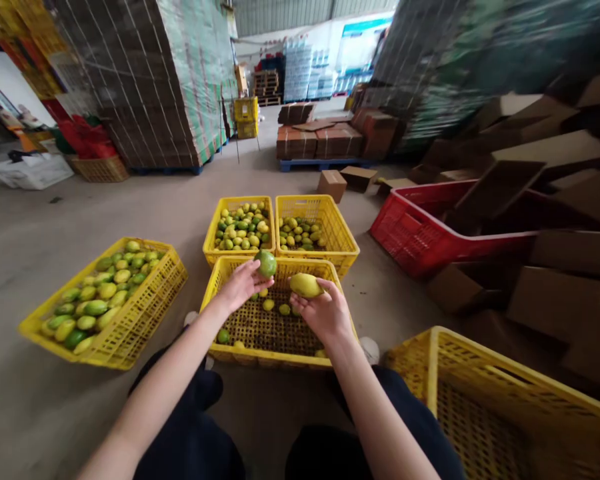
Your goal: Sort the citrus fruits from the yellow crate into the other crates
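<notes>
My left hand (241,285) grips a green lemon (265,264) between its fingers, above the far part of the near yellow crate (280,359). My right hand (327,312) is closed on a larger yellow lemon (305,285), held level over the same crate. On that crate's slatted floor lie several loose lemons, such as a yellow one (269,305) and a green one (223,336). Just beyond it stand two more yellow crates: the left one (210,241) is well filled with green and yellow lemons, the right one (341,230) only partly filled.
At the left a tilted yellow crate (147,317) is full of lemons. Another yellow crate (505,373) stands by my right knee. A red crate (410,233) and piled cardboard boxes (555,300) take up the right side. Wrapped pallet stacks (145,87) rise behind.
</notes>
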{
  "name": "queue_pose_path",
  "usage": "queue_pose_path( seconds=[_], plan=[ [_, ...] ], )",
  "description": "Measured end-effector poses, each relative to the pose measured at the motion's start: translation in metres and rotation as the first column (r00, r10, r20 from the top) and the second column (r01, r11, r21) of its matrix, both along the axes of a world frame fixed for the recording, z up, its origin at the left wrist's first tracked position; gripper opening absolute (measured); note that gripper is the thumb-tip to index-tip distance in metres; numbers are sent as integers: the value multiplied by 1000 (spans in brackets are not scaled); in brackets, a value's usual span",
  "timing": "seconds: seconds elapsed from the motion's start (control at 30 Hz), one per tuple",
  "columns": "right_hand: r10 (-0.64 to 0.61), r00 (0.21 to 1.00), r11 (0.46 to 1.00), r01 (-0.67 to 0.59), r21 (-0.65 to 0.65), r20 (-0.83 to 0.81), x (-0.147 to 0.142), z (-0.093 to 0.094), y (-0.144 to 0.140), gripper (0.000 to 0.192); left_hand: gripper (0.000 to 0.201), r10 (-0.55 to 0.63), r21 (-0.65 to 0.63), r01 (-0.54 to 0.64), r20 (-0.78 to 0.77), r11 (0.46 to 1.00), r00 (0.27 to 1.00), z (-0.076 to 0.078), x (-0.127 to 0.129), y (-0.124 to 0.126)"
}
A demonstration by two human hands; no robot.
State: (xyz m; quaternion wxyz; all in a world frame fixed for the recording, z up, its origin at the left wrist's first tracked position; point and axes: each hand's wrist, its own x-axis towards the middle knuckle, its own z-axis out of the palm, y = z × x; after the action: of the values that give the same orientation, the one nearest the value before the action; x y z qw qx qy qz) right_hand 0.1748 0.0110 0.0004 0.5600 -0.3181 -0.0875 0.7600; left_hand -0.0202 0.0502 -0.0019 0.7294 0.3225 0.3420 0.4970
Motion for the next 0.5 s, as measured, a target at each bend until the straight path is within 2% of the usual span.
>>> queue_pose_path(
  seconds=[0.1, 0.27, 0.43, 0.5],
  plan=[
    [-36, 998, 999, 34, 30, 58, -2, 3, 1, 15, 25, 13, -108, -7, 59, 994, 998, -8, 10, -7],
    [-28, 989, 998, 35, -43, 147, -8, 3, 4, 14, 27, 94, -282, -48, 153, 958, 984, -13, 10, -1],
    [-41, 976, 993, 65, -103, 216, -12, -3, 10, 12, 27, 159, -351, -72, 226, 933, 961, -8, 3, 5],
    [-12, 970, 993, 39, -108, 242, -12, -6, 12, 11, 27, 178, -372, -81, 233, 925, 956, -9, 3, 4]
  ],
)
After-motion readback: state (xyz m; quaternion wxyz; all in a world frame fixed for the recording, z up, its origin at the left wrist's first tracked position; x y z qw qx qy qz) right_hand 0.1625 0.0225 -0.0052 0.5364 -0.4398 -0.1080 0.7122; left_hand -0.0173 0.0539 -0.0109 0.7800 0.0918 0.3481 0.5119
